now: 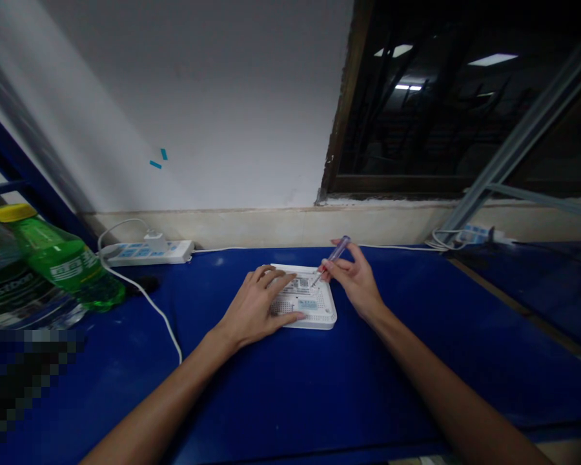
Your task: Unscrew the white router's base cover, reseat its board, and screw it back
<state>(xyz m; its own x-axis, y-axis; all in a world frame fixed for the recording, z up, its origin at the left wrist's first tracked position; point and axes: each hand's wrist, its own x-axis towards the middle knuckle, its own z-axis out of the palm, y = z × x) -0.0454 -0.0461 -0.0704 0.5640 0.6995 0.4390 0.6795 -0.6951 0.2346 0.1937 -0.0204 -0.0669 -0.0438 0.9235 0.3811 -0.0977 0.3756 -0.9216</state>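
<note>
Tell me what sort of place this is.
Probably an indoor repair or assembly workbench: a small screwdriver is held over a white plastic box with vents, on a blue work table, with a power strip along the wall.

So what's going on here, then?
A person is working on a white router-like device lying on a blue table. Their left hand rests spread on it, while their right hand holds a clear-handled screwdriver, tip on the device. A power strip and green bottle sit nearby.

A square white plastic router lies flat, underside up, showing labels and vent holes; a clear-handled screwdriver tilts above it, tip at the labels.
</note>
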